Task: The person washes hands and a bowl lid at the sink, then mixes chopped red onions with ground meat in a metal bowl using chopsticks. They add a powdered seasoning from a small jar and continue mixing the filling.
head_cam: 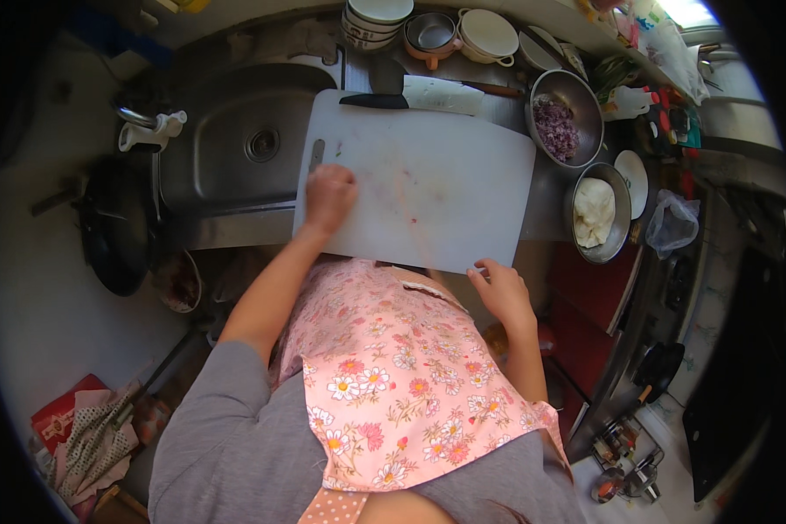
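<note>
A white plastic cutting board (458,170) lies before me, its left part overlapping the sink's edge and its front edge reaching over the counter front. Small food scraps and faint stains mark its surface. My left hand (331,196) rests on the board's left side, just below the handle slot, with its fingers curled under; whether anything is beneath them is hidden. At the board's front right corner is my right hand (503,291), empty, fingers loosely bent and apart, fingertips at the edge. Along the board's back edge lies a cleaver (442,95) with a black handle.
Left of the board is a steel sink (203,144) with a faucet (147,128). To the right stand a steel bowl of chopped purple onion (555,128) and another holding dough (593,211). Stacked bowls (373,29) and lidded pots (488,36) line the back.
</note>
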The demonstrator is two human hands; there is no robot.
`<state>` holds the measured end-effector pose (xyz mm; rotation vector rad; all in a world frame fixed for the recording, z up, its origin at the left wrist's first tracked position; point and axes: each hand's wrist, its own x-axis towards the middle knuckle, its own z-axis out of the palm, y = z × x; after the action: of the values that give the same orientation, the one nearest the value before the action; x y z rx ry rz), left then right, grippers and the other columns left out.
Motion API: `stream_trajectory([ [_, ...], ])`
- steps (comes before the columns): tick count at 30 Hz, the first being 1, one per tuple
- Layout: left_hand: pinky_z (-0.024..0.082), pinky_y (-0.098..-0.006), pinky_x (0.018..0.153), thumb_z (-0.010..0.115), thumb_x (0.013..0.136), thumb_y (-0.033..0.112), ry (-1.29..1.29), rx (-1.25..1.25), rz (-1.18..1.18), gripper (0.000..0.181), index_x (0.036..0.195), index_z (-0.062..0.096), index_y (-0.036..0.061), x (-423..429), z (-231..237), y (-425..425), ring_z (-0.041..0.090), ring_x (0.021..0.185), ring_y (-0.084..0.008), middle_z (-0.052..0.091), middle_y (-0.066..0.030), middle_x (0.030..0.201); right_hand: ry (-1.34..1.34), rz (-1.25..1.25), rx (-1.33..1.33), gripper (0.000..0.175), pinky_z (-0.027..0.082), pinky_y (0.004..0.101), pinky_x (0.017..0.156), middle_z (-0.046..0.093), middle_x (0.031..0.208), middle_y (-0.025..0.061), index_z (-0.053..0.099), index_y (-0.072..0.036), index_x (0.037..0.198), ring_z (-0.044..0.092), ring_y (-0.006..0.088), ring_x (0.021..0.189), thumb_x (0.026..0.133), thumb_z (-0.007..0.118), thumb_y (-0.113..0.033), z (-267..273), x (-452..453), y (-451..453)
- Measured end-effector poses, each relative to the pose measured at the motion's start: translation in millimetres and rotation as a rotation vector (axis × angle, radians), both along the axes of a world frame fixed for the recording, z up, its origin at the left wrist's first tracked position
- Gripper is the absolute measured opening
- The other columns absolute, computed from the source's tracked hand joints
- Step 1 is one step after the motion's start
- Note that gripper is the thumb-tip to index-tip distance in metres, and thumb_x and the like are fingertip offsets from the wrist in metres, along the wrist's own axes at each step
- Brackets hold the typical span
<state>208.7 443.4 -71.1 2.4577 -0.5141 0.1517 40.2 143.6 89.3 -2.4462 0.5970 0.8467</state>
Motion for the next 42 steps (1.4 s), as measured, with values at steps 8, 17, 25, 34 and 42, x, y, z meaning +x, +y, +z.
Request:
stream_trajectory([
  [8, 0.040, -0.0508, 0.104, 0.077, 0.081, 0.016, 0.072, 0.403, 0.368, 0.028, 0.108, 0.072, 0.0186, 49.9, 41.9, 100.8, 0.048, 0.122, -0.0304, 0.062, -0.0037, 0.119, -0.542, 0.144, 0.263, 0.019, 0.054, 0.0446, 0.080, 0.070, 0.101, 0.0160, 0.070, -0.004, 0.105, 0.067, 0.0359, 0.092, 0.087, 0.069, -0.011, -101.7, 42.4, 21.9],
  [17, 0.032, -0.0498, 0.098, 0.079, 0.080, 0.021, 0.113, 0.228, 0.179, 0.016, 0.094, 0.073, 0.0186, 47.2, 8.3, 9.0, 0.052, 0.116, -0.0251, 0.066, 0.0015, 0.108, -0.596, 0.353, 0.205, 0.008, 0.054, 0.0478, 0.075, 0.061, 0.093, 0.0145, 0.060, -0.005, 0.090, 0.064, 0.0370, 0.091, 0.085, 0.065, -0.009, -140.0, 75.4, 57.8],
  [25, 0.037, -0.0527, 0.089, 0.073, 0.083, 0.018, 0.032, 0.263, 0.151, 0.008, 0.089, 0.070, 0.0155, 45.1, 0.9, 47.3, 0.060, 0.101, -0.0263, 0.069, -0.0031, 0.094, -0.642, 0.527, 0.052, 0.005, 0.054, 0.0468, 0.072, 0.062, 0.092, 0.0165, 0.060, -0.002, 0.086, 0.064, 0.0357, 0.086, 0.082, 0.058, -0.004, -156.8, 63.3, 57.1],
  [34, 0.033, -0.0503, 0.097, 0.075, 0.086, 0.011, 0.128, 0.539, 0.489, 0.054, 0.136, 0.057, 0.0172, 40.9, -1.1, 206.0, 0.055, 0.118, -0.0251, 0.070, 0.0005, 0.112, -0.935, 0.412, 0.963, 0.021, 0.051, 0.0449, 0.087, 0.064, 0.108, 0.0211, 0.061, -0.003, 0.105, 0.061, 0.0409, 0.104, 0.084, 0.063, -0.001, -98.3, 174.7, 186.6],
  [42, 0.034, -0.0509, 0.093, 0.072, 0.088, 0.010, 0.273, 0.465, 0.536, 0.053, 0.138, 0.057, 0.0154, 32.9, 2.7, 210.8, 0.056, 0.111, -0.0252, 0.067, -0.0002, 0.086, -0.703, -0.357, 0.589, 0.028, 0.052, 0.0355, 0.090, 0.068, 0.106, 0.0133, 0.064, 0.000, 0.109, 0.064, 0.0233, 0.103, 0.082, 0.056, 0.001, -113.2, 173.2, 77.6],
])
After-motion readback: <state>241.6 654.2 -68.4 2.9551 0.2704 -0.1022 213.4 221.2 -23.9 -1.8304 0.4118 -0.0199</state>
